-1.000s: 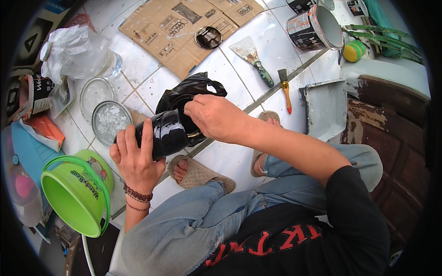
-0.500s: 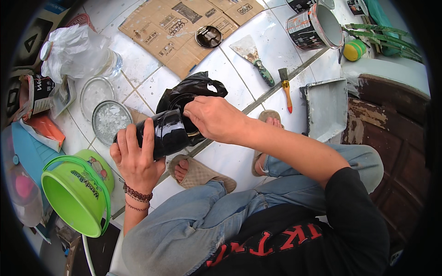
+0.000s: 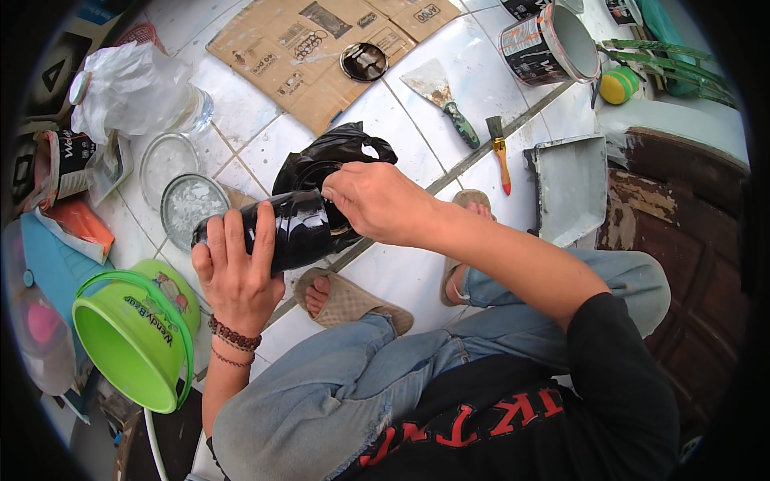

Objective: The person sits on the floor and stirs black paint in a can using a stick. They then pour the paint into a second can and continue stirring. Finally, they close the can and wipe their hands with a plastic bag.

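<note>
My left hand point(image 3: 245, 256) is wrapped around a glossy black cylindrical can point(image 3: 298, 228). The can lies tipped nearly on its side, its mouth turned toward my right hand point(image 3: 373, 200). Right fingers are pinched together at the can's mouth; whatever they grip is hidden behind them. Just beyond and under the can's mouth sits a black plastic bag point(image 3: 305, 164) around a dark round rim, mostly covered by the can and my hand. A round lid point(image 3: 365, 62) smeared with dark liquid rests on flattened cardboard point(image 3: 269, 60) farther away.
To the right lie a putty knife point(image 3: 449, 112), a paintbrush point(image 3: 500, 164) and a grey paint tray point(image 3: 571, 192). An orange-streaked bucket point(image 3: 537, 52) stands beyond. At left are a green bucket point(image 3: 128, 345), two round lids point(image 3: 192, 210) and a plastic-covered bottle point(image 3: 128, 96).
The can's bottom end has lifted, bringing the can closer to level, as my left hand shifts slightly upward. My right hand stays at its mouth, moving only a little.
</note>
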Motion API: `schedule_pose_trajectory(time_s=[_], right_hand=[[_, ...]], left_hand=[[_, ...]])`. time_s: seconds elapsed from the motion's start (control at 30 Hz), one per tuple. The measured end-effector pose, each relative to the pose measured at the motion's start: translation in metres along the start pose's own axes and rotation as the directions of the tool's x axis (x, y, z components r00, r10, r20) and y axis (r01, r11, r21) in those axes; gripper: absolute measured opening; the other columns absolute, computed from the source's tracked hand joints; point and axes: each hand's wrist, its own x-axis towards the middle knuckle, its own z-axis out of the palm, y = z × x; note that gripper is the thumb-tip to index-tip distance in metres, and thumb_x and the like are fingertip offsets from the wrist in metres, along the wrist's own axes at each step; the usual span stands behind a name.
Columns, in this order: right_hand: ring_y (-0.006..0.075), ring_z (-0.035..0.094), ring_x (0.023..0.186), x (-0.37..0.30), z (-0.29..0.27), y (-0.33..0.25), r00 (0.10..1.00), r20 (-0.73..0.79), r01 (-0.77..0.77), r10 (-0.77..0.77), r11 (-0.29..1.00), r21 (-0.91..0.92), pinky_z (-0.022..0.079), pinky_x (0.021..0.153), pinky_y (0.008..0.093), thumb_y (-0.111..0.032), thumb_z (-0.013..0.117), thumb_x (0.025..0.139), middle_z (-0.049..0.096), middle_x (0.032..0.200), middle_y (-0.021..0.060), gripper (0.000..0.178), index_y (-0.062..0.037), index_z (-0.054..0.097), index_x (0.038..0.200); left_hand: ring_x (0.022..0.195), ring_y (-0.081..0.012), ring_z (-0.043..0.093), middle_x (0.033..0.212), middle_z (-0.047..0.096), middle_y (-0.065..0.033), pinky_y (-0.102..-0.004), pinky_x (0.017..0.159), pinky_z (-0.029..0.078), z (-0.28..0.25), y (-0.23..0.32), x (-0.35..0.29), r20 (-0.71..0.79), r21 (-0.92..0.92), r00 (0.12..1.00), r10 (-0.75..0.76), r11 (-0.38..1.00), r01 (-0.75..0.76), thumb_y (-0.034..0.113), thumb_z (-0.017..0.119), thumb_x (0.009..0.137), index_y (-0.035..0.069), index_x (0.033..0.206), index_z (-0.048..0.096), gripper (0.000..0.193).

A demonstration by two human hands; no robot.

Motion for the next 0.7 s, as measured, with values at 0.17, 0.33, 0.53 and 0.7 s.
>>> schedule_pose_trajectory(time_s=[0.17,0.33,0.53,0.7], right_hand=[[0.0414,0.065,0.079,0.000,-0.007,0.010,0.994,-0.095,-0.067,0.058,0.993,-0.093,0.053,0.071,0.0483,-0.013,0.061,0.095,0.065,0.080,0.0220,0.017,0.0015,0.065,0.087],[0.0360,0.066,0.078,0.007,-0.012,0.001,0.967,-0.127,-0.214,0.221,0.975,0.068,0.054,0.074,0.0429,-0.011,0.062,0.094,0.068,0.083,0.0166,0.013,0.0008,0.068,0.095],[0.0359,0.066,0.078,-0.002,-0.011,0.001,0.987,-0.083,-0.132,0.135,0.991,0.035,0.054,0.070,0.0421,-0.012,0.062,0.096,0.067,0.083,0.0170,0.015,0.0012,0.069,0.098],[0.0361,0.066,0.078,-0.012,-0.006,0.007,1.000,0.019,-0.007,0.008,0.999,-0.035,0.054,0.069,0.0414,-0.012,0.062,0.097,0.067,0.084,0.0170,0.015,0.0012,0.067,0.099]], left_hand=[[0.118,-0.0285,0.053,0.123,0.056,-0.0114,-0.0397,0.093,0.032,0.003,-0.001,0.004,-0.013,0.002,0.999,0.030,1.000,-0.029,0.016,0.078,0.059,0.014,0.136,0.060,0.079],[0.115,-0.0267,0.054,0.120,0.057,-0.0109,-0.0377,0.091,0.030,0.000,-0.001,0.003,-0.031,-0.002,0.999,0.011,1.000,-0.011,0.011,0.072,0.061,0.015,0.133,0.061,0.074],[0.113,-0.0261,0.055,0.119,0.058,-0.0111,-0.0366,0.090,0.030,0.002,0.001,0.005,-0.047,-0.015,0.999,0.020,1.000,-0.020,0.008,0.069,0.062,0.015,0.133,0.062,0.071],[0.113,-0.0255,0.055,0.119,0.059,-0.0108,-0.0366,0.090,0.030,0.001,0.000,0.007,-0.043,0.032,0.998,0.038,0.999,-0.036,0.006,0.068,0.064,0.016,0.132,0.062,0.069]])
